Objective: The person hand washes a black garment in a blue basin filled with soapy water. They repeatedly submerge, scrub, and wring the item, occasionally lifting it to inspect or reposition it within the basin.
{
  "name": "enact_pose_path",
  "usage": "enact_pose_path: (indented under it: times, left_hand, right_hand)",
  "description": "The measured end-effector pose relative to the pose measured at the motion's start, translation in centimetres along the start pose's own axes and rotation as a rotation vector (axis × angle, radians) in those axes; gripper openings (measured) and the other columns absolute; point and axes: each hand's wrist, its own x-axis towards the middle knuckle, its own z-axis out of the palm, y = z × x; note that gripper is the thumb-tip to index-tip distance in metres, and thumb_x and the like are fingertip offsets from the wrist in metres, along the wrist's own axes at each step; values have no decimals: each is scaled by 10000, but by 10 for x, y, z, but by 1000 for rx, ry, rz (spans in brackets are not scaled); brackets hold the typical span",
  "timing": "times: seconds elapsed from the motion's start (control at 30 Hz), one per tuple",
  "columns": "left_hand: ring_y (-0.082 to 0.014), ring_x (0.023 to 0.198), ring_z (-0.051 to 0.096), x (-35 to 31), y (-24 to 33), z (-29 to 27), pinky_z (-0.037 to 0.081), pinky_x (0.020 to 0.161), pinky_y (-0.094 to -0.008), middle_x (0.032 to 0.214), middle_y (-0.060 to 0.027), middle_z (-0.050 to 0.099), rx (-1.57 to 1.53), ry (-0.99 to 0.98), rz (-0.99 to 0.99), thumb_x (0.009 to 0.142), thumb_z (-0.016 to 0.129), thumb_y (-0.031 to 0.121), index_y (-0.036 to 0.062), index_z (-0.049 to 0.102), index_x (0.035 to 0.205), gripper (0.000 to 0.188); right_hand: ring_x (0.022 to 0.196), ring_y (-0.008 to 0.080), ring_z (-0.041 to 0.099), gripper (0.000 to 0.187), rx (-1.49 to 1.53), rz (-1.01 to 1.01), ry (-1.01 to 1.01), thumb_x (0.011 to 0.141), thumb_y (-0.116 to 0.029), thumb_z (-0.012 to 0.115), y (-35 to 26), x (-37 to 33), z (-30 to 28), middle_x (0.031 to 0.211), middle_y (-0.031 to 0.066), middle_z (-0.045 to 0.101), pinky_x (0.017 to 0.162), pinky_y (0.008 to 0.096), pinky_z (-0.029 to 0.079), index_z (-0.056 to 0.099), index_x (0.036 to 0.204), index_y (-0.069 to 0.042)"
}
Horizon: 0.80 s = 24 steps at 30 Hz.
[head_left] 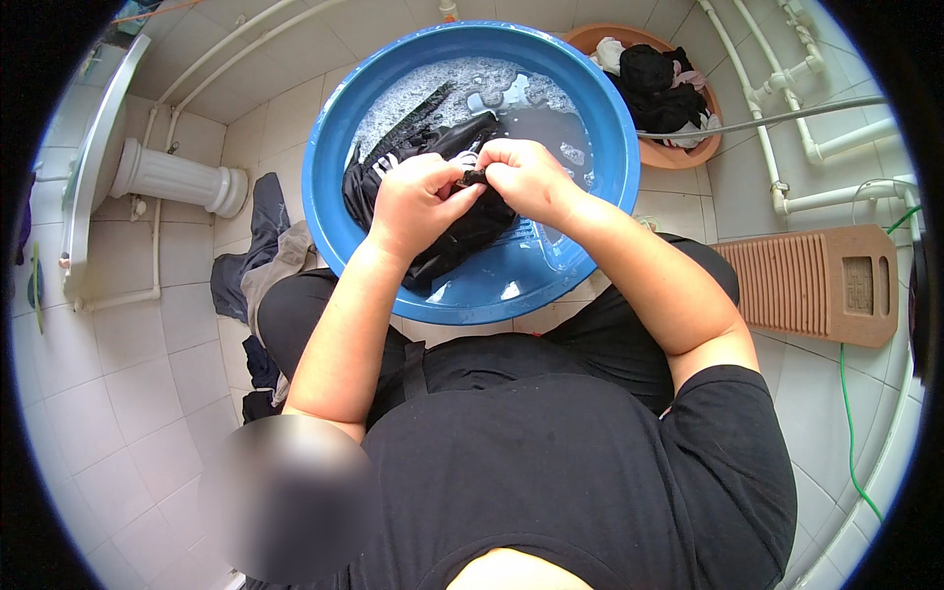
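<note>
A large blue basin (619, 187) stands before me, holding soapy water with white foam. In its left and middle part lies a wet black garment (457, 241) with white stripes, partly under water. Above it my left hand (421, 202) and my right hand (521, 179) meet, fingers pinched close together. Between them they grip a small dark bit of the garment's cloth. The fingertips hide most of what is pinched.
Behind right, an orange basin (706, 149) holds black, white and pink clothes. A brown washboard (787, 285) lies at the right, near white pipes (772, 108) and a green cord (848, 423). Dark and grey clothes (267, 231) lie left, beside a white sink pedestal (182, 177).
</note>
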Motion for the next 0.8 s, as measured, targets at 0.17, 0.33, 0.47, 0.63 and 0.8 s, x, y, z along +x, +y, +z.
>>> enact_pose_path:
  times: [0.17, 0.33, 0.47, 0.63, 0.8]
  left_hand:
    - [-222, 591, 535, -1, -5, 2, 438, 536, -339, 589, -55, 507, 184, -24, 91, 692, 684, 215, 72, 578, 721, 180]
    - [-255, 627, 556, -4, -11, 4, 450, 562, -367, 605, -70, 521, 208, -43, 105, 706, 671, 219, 67, 562, 730, 188]
    - [-259, 608, 553, -5, -12, 4, 452, 562, -357, 603, -79, 521, 187, -44, 123, 701, 672, 204, 63, 563, 730, 181]
    - [-252, 604, 557, -6, -14, 6, 451, 561, -349, 603, -80, 531, 143, -3, 109, 691, 676, 174, 60, 573, 728, 158]
    - [-246, 604, 562, -7, -14, 6, 452, 556, -341, 613, -75, 545, 163, 34, 106, 683, 681, 165, 55, 579, 718, 154]
  right_hand:
    - [767, 274, 557, 219, -23, 30, 18, 730, -158, 455, 0, 0, 0, 779, 146, 592, 700, 363, 434, 611, 831, -42]
    - [602, 142, 514, 195, 12, 22, 40, 730, -126, 455, 0, 0, 1, 628, 79, 550, 581, 290, 411, 602, 806, -22]
    - [602, 137, 511, 192, 17, 6, 46, 734, -129, 455, 2, 0, 2, 623, 77, 544, 578, 287, 409, 599, 802, -21]
    - [590, 115, 491, 177, 56, -10, 93, 735, -110, 449, 8, 2, 4, 617, 51, 539, 565, 271, 399, 593, 780, -19]
    - [701, 214, 568, 215, 295, 109, 98, 722, -142, 453, 23, 12, -1, 727, 125, 609, 676, 322, 443, 612, 793, -17]
